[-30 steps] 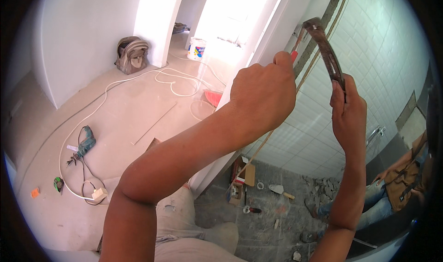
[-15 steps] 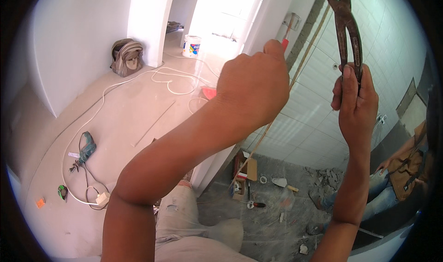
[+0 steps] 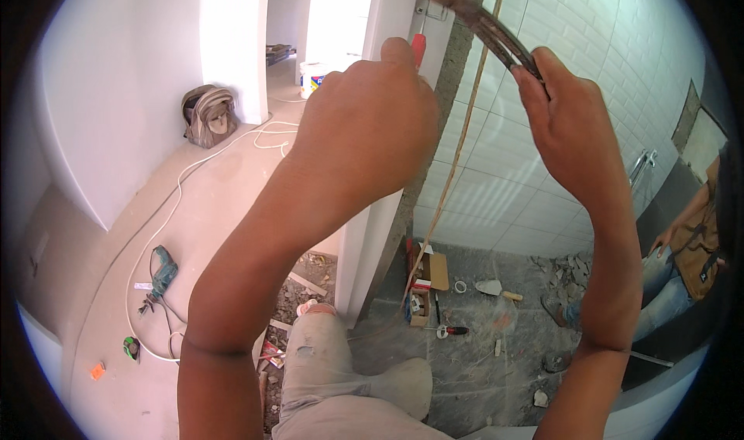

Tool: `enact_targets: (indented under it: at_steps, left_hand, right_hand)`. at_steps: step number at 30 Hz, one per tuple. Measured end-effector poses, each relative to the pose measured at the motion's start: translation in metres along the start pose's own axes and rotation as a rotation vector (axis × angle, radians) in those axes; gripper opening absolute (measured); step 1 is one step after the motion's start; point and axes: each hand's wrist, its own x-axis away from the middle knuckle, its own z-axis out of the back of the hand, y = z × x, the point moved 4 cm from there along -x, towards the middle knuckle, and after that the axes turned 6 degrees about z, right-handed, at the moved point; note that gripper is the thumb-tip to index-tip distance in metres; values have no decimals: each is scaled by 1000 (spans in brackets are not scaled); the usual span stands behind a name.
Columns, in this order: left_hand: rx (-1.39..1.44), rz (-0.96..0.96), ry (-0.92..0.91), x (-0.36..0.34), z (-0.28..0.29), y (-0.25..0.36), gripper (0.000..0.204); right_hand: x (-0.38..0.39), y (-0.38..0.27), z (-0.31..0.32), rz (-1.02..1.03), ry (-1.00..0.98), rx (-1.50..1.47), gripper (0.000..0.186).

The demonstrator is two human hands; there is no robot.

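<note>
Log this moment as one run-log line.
left hand: fist on red-handled tool | right hand: grips pliers handles | pliers head at wall corner

Both forearms are bare, no sleeves, gloves or watch on the left hand (image 3: 364, 122) or right hand (image 3: 570, 122). Dusty light grey trousers (image 3: 333, 378) (slightly scuffed) fill the lower centre.

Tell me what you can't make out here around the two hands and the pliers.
Head view only:
- Pliers: the jaws run to the picture's top edge, so what they grip is cut off.
- Red-handled tool: mostly hidden behind the left hand; its kind is unclear.
- Right hand: its palm faces away, so the grip on the handles is hidden.
</note>
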Motion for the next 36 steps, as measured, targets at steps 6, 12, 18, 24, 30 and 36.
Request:
enact_targets:
  at_steps: [6,12,18,24,30,36]
  left_hand:
    - [3,-35,60,2,1,1,23]
    - [8,-69,91,5,4,4,27]
    - [-18,-17,72,3,7,-1,31]
    - [56,54,-23,1,11,-3,27]
    - [98,92,-75,1,14,1,28]
    - [65,70,-93,-2,17,-2,28]
  right_hand:
    - [1,4,9,-79,131,-148,28]
    - [-3,7,-2,-35,-100,21,33]
    - [-3,10,5,12,89,-82,33]
    - [-7,2,6,-61,42,-82,32]
    - [-7,7,3,57,-155,91,34]
    - [-1,18,8,-88,29,-148,34]
